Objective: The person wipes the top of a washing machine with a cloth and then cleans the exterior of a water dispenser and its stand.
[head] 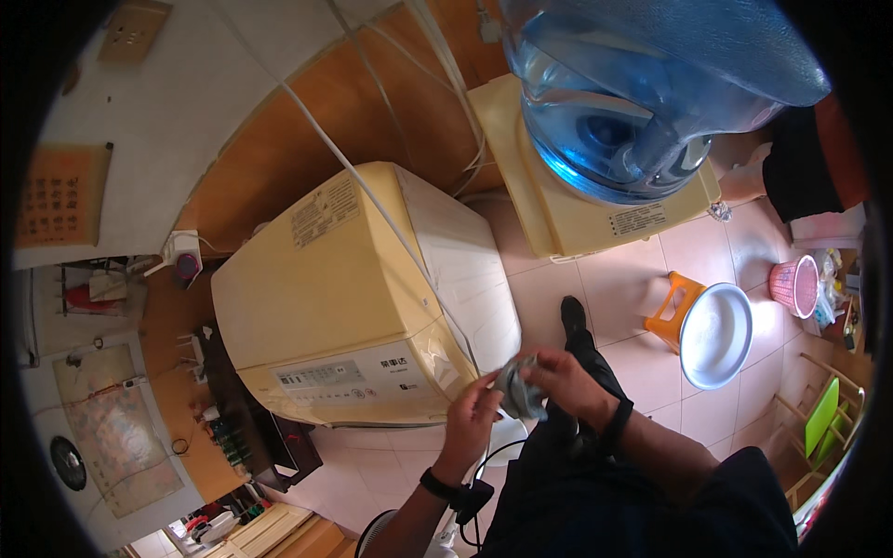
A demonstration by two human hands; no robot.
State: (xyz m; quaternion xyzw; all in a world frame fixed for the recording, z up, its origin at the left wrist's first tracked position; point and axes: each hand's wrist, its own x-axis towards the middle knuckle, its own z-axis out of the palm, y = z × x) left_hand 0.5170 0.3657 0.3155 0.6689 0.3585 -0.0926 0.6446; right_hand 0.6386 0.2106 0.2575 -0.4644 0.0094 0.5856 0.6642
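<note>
A crumpled grey cloth [520, 392] is held between my two hands, in front of the washing machine's front corner. My left hand [469, 418] pinches its left side with the fingertips. From the right, my right hand [573, 383] grips the cloth's upper part. Just beyond them stands a top-loading washing machine [314, 279], its cream lid down and its control panel [342, 380] facing my side. A thin white cord or rod [335, 143] slants across the view to near my hands; whether I touch it cannot be told.
A large blue water bottle [593, 132] stands on a cream appliance [558, 234]. On the tiled floor, a metal basin [718, 335] rests on an orange stool [671, 307]. Farther right are a pink basket [788, 287] and another person's arm [743, 181]. A black cable [481, 464] hangs by my left wrist.
</note>
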